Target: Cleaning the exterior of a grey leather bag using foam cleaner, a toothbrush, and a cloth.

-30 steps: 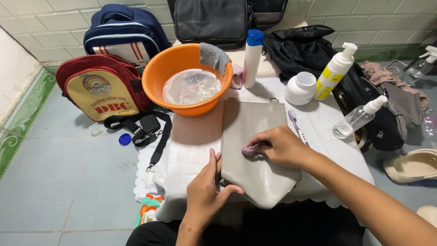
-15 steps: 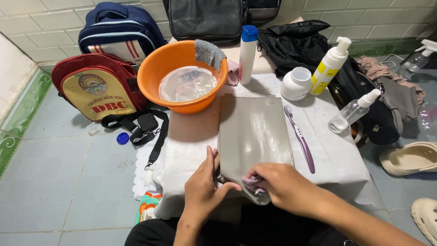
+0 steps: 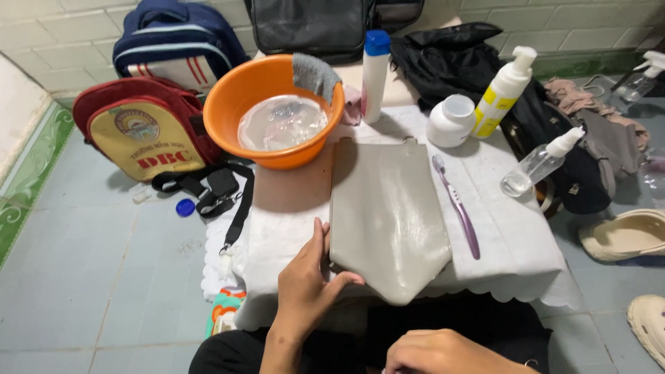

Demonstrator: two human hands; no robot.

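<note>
The cloth-covered worktop [image 3: 291, 215] carries your grey bag [image 3: 386, 215] lying flat, its wet face up, so it can be worked on. The orange basin [image 3: 228, 111] of water sits just behind it. Your left hand [image 3: 308, 284] lies open, thumb and palm pinning the bag's near corner. Your right hand [image 3: 443, 353] is low at the frame edge — I cannot tell its grip.

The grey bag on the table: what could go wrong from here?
1. The grey bag looks wet and its lower end hangs over the table edge; only the left hand holds it, so it might slide off.
2. The orange basin of water touches the bag's top corner; a push could spill it.
3. The purple toothbrush lies close beside the bag and may get knocked off.
</note>
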